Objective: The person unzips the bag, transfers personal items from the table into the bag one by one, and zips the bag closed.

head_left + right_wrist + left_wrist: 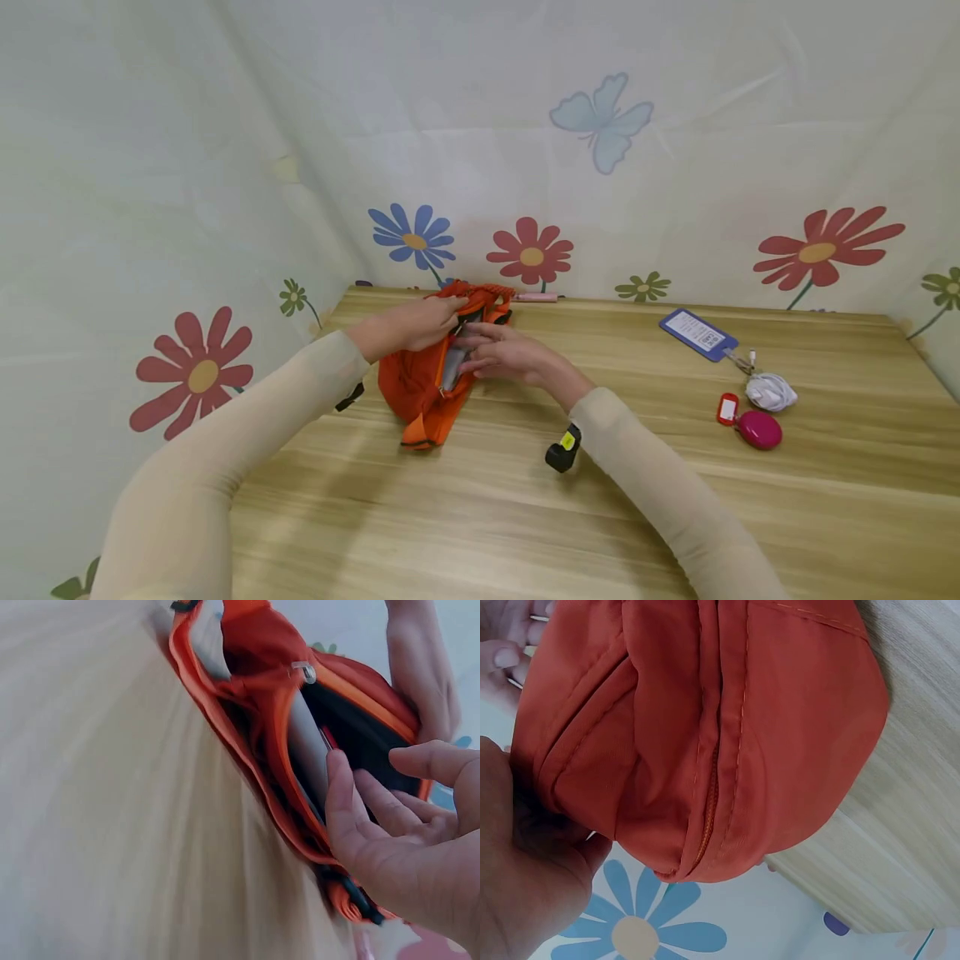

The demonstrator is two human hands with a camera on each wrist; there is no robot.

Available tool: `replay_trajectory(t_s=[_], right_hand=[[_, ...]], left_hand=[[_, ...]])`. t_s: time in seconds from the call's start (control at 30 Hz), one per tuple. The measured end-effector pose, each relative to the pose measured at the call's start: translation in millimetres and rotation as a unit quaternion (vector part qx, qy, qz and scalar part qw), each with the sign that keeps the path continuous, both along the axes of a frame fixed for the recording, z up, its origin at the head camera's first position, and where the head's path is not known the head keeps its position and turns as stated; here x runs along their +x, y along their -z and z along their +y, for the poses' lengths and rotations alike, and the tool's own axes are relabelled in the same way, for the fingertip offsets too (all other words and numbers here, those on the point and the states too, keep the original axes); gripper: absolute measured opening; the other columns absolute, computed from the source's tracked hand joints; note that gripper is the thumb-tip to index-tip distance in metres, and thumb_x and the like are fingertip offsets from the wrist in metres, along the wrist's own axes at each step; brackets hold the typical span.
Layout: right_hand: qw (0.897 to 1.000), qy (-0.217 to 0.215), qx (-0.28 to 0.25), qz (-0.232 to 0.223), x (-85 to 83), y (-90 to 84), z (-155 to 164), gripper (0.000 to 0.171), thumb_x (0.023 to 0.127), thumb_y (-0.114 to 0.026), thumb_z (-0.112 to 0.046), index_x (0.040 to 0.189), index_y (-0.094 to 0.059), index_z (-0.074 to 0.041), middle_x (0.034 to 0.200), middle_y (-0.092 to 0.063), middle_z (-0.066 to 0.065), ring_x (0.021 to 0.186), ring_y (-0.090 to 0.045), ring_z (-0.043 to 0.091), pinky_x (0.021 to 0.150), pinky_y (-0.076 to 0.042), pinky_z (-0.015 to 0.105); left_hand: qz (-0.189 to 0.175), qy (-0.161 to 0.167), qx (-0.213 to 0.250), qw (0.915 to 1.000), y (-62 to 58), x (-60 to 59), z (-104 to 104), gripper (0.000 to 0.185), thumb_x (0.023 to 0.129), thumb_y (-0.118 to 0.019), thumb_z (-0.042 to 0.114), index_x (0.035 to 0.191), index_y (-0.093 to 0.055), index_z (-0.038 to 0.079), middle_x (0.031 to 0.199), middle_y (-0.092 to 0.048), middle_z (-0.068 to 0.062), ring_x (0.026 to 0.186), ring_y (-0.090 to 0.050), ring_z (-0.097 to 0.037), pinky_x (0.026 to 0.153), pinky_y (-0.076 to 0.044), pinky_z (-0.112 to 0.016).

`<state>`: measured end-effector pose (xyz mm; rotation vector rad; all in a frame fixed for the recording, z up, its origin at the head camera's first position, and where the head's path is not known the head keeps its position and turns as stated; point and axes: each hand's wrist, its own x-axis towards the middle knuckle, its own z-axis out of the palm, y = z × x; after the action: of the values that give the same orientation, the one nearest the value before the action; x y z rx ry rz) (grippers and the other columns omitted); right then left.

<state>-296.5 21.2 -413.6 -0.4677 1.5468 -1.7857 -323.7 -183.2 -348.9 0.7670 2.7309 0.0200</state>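
Note:
An orange waist bag (412, 387) lies on the wooden table with its zipped mouth spread apart, showing a grey lining. My left hand (420, 323) grips the bag's far edge, its fingertips tucked behind the fabric in the left wrist view. From the right side, my right hand (513, 354) reaches to the mouth with fingers loosely bent and thumb apart. Its fingertips dip into the opening in the right wrist view, close to a small red item (328, 738) inside, mostly hidden. A metal zipper pull (304, 672) sits at one end of the opening.
A black item with a yellow label (562, 450) lies by my right forearm. Farther right are a blue card holder (697, 335), a bundled white cable (771, 392), a red key tag (727, 409) and a round magenta case (760, 430). A pink stick (536, 297) lies along the back edge.

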Motion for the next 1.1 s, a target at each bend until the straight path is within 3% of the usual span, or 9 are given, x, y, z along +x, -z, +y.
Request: replay_trajectory(t_s=[0.17, 0.33, 0.37, 0.43, 0.6, 0.7, 0.8, 1.0, 1.1], right_hand=[[0.995, 0.014, 0.05, 0.08, -7.4, -3.3, 28.1, 0.051, 0.111, -0.04, -0.012, 0.158, -0.028, 0.002, 0.155, -0.041, 0.027, 0.136, -0.046, 0.049, 0.116, -0.032, 0.057], [0.975, 0.057, 0.14, 0.16, -18.5, -5.3, 55.2, 0.046, 0.109, -0.044, -0.013, 0.152, -0.041, 0.005, 0.151, -0.046, 0.027, 0.129, -0.054, 0.044, 0.111, -0.042, 0.055], [0.966, 0.069, 0.161, 0.19, -20.8, -5.2, 59.8, 0.044, 0.108, -0.045, -0.011, 0.149, -0.045, 0.005, 0.148, -0.049, 0.027, 0.127, -0.056, 0.043, 0.108, -0.045, 0.054], [0.935, 0.087, 0.212, 0.272, -25.7, -4.1, 68.6, 0.04, 0.104, -0.047, -0.006, 0.142, -0.052, 0.007, 0.141, -0.057, 0.026, 0.122, -0.06, 0.041, 0.104, -0.049, 0.052], [0.812, 0.1, 0.343, 0.461, -36.0, 2.6, 85.5, 0.034, 0.095, -0.056, 0.003, 0.128, -0.065, 0.008, 0.128, -0.067, 0.023, 0.115, -0.065, 0.039, 0.097, -0.053, 0.049], [0.767, 0.084, 0.386, 0.506, -40.9, 7.1, 91.3, 0.035, 0.095, -0.061, 0.0, 0.129, -0.065, 0.006, 0.129, -0.066, 0.023, 0.116, -0.064, 0.039, 0.097, -0.052, 0.05], [0.744, 0.073, 0.414, 0.52, -46.2, 9.7, 93.6, 0.039, 0.096, -0.064, -0.004, 0.133, -0.062, 0.006, 0.133, -0.063, 0.024, 0.12, -0.061, 0.039, 0.1, -0.05, 0.051], [0.734, 0.056, 0.429, 0.523, -63.8, 11.7, 86.5, 0.044, 0.099, -0.06, -0.005, 0.143, -0.057, -0.002, 0.136, -0.062, 0.022, 0.123, -0.059, 0.038, 0.104, -0.049, 0.05], [0.711, 0.039, 0.437, 0.55, -74.8, 11.2, 78.1, 0.04, 0.1, -0.058, -0.005, 0.139, -0.06, 0.002, 0.133, -0.063, 0.022, 0.122, -0.06, 0.038, 0.105, -0.048, 0.049]], left_hand=[[0.009, 0.004, 0.006, 0.9999, 3.8, -2.2, -2.2, 0.053, 0.11, -0.031, 0.021, 0.16, -0.028, 0.001, 0.162, -0.034, -0.018, 0.142, -0.044, -0.035, 0.119, -0.031, -0.047], [0.022, 0.007, -0.001, 0.9997, 4.6, -3.6, -1.6, 0.052, 0.111, -0.032, 0.021, 0.16, -0.029, 0.003, 0.153, -0.047, -0.02, 0.121, -0.061, -0.034, 0.108, -0.046, -0.047], [0.024, 0.01, -0.003, 0.9997, 4.3, -3.5, -1.0, 0.052, 0.111, -0.032, 0.02, 0.16, -0.029, 0.003, 0.152, -0.048, -0.021, 0.119, -0.062, -0.034, 0.107, -0.047, -0.048], [0.024, 0.009, -0.001, 0.9997, 3.9, -3.4, 0.0, 0.052, 0.111, -0.032, 0.02, 0.16, -0.029, 0.002, 0.153, -0.047, -0.021, 0.121, -0.061, -0.035, 0.109, -0.045, -0.048], [0.03, 0.035, -0.024, 0.9986, 4.0, -2.2, -1.3, 0.051, 0.11, -0.032, 0.016, 0.157, -0.032, -0.003, 0.159, -0.039, -0.021, 0.136, -0.051, -0.036, 0.114, -0.039, -0.048], [0.02, 0.03, -0.022, 0.9991, 4.5, -1.7, -4.5, 0.052, 0.11, -0.032, 0.017, 0.158, -0.03, -0.002, 0.163, -0.033, -0.018, 0.144, -0.041, -0.035, 0.119, -0.032, -0.047], [0.002, 0.007, 0.004, 1.0, 5.7, -2.5, -6.7, 0.054, 0.11, -0.03, 0.021, 0.16, -0.025, 0.002, 0.165, -0.029, -0.016, 0.149, -0.034, -0.033, 0.122, -0.025, -0.045], [-0.006, 0.002, 0.011, 0.9999, 6.9, -3.7, -7.1, 0.054, 0.11, -0.03, 0.023, 0.161, -0.026, 0.003, 0.164, -0.03, -0.015, 0.148, -0.034, -0.034, 0.122, -0.027, -0.047], [-0.007, -0.001, 0.014, 0.9999, 6.1, -2.2, -7.5, 0.054, 0.11, -0.031, 0.022, 0.16, -0.027, 0.003, 0.164, -0.031, -0.016, 0.148, -0.035, -0.034, 0.121, -0.027, -0.047]])
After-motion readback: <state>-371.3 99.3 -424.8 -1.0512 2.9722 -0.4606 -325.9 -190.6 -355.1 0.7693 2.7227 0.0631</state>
